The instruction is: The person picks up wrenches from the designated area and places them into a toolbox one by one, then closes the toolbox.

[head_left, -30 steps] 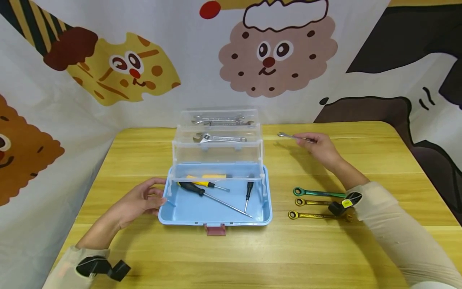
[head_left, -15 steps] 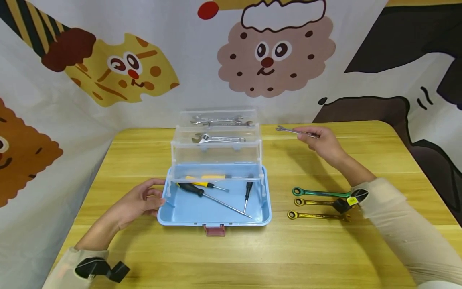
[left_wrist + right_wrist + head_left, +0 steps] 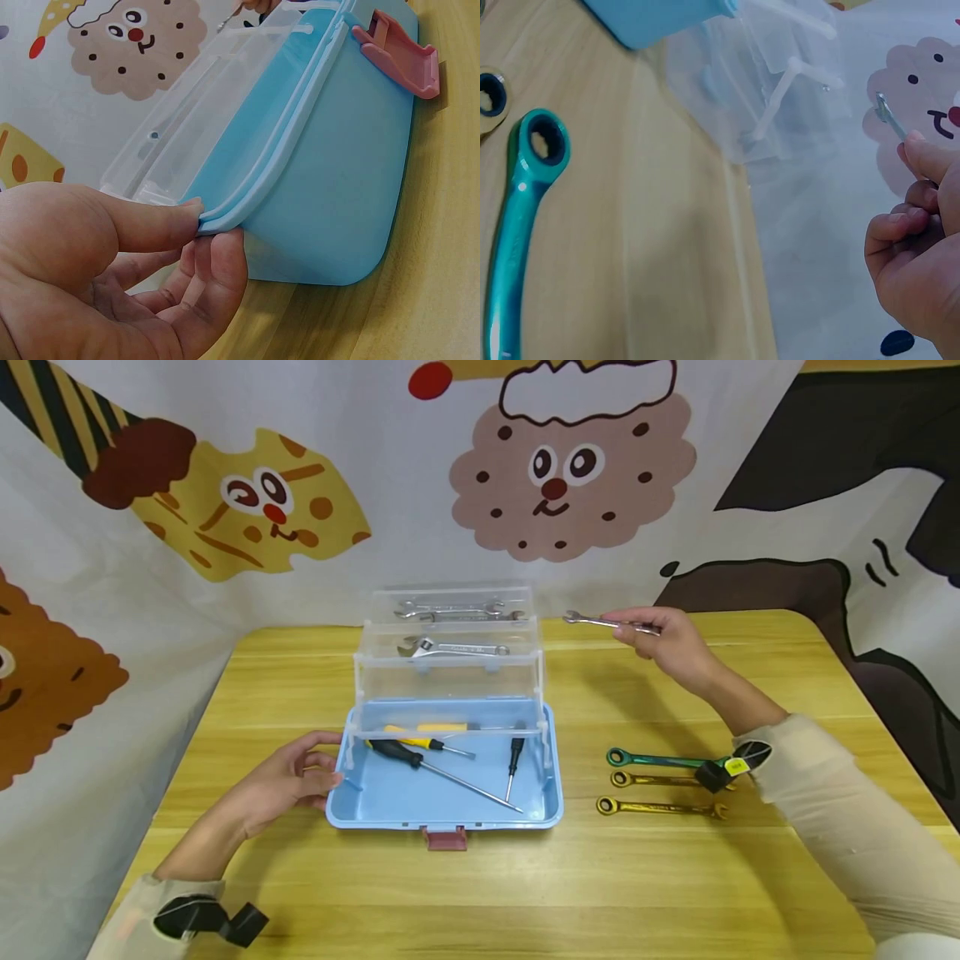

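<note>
My right hand (image 3: 671, 643) pinches a small silver wrench (image 3: 588, 620) in the air, right of the toolbox's clear upper trays (image 3: 450, 672). In the right wrist view, thumb and fingers of that hand (image 3: 922, 247) hold the wrench (image 3: 889, 116), its open end pointing away. At the left wall of the blue toolbox (image 3: 442, 806), my left hand (image 3: 288, 781) grips the rim; the left wrist view shows the thumb above the rim (image 3: 225, 217) and fingers below. An adjustable wrench (image 3: 453, 649) lies in the lower clear tray, and open-ended wrenches (image 3: 450, 609) lie in the upper one.
Screwdrivers, one with a long shaft (image 3: 450, 777) and a small black one (image 3: 514, 760), lie in the toolbox bottom. A green ratchet wrench (image 3: 660, 760) and two gold ones (image 3: 656, 808) lie under the right forearm. A pink latch (image 3: 446, 839) hangs at the front.
My right hand has risen with the silver wrench, away from the tabletop and toward the height of the upper tray. The left hand has stayed at the toolbox rim.
</note>
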{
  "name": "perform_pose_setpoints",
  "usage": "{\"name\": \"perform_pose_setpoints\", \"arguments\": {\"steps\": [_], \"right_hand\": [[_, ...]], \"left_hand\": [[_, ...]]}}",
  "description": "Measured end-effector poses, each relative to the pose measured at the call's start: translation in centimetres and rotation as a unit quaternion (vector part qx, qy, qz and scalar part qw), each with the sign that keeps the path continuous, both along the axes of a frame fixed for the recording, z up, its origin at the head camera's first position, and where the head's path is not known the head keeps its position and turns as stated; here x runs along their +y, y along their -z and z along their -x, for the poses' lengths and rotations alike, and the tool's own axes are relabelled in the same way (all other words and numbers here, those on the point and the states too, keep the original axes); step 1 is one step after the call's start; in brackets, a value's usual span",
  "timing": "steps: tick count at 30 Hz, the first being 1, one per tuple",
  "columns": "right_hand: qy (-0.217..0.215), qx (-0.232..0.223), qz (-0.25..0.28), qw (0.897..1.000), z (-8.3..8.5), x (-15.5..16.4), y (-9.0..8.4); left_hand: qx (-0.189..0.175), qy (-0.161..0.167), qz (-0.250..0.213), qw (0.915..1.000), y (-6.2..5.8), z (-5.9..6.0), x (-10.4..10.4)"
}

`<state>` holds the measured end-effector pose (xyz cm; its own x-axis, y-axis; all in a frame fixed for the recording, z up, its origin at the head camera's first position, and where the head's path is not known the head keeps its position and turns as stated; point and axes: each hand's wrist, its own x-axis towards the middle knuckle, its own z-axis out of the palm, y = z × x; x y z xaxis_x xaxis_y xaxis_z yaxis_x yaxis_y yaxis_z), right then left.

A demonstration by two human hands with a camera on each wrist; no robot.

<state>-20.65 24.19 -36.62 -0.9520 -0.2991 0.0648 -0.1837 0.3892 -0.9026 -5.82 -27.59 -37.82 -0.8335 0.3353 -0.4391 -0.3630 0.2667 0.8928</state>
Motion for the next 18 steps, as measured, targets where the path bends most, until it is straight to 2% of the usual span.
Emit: {"name": "perform_pose_setpoints", "arguments": {"steps": [10, 18], "right_hand": [[-0.017, 0.009, -0.012, 1.000, 0.4, -1.8, -2.1], [-0.038, 0.001, -0.010, 0.999, 1.0, -3.9, -2.7]], "left_hand": [[0.001, 0.003, -0.004, 1.0000, -0.1, 0.0, 0.0], [0.003, 0.005, 0.004, 1.0000, -0.1, 0.1, 0.1]]}}
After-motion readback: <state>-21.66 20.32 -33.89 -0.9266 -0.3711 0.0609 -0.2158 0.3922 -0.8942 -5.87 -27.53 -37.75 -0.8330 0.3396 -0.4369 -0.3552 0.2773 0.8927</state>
